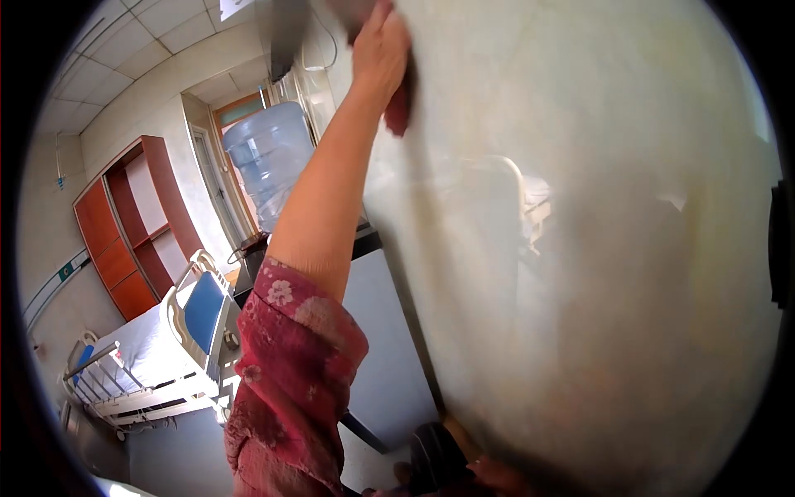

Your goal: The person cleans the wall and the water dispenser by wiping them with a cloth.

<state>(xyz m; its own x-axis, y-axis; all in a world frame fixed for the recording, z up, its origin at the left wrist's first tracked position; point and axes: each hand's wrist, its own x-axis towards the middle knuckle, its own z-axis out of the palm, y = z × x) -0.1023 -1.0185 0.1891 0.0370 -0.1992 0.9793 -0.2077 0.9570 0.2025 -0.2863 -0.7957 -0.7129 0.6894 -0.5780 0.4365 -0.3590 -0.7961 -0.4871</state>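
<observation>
My left hand [383, 51] is raised high at the top of the view, its arm stretched up in a dark red flowered sleeve. Its fingers are closed on a dark red cloth [398, 112], part of which hangs below the wrist. The cloth lies at the pale, glossy wall [464, 273], which reflects a bed and a dark shape. Low at the bottom edge, a blurred skin-toned shape [497, 474] appears to be my right hand; its fingers cannot be made out.
A water dispenser [385, 348] with a large clear blue bottle [269, 157] stands beside the wall, behind my arm. To the left are a hospital bed [137, 356] with side rails and a red-brown cabinet [124, 240]. A dark blurred object [288, 37] hangs near the top.
</observation>
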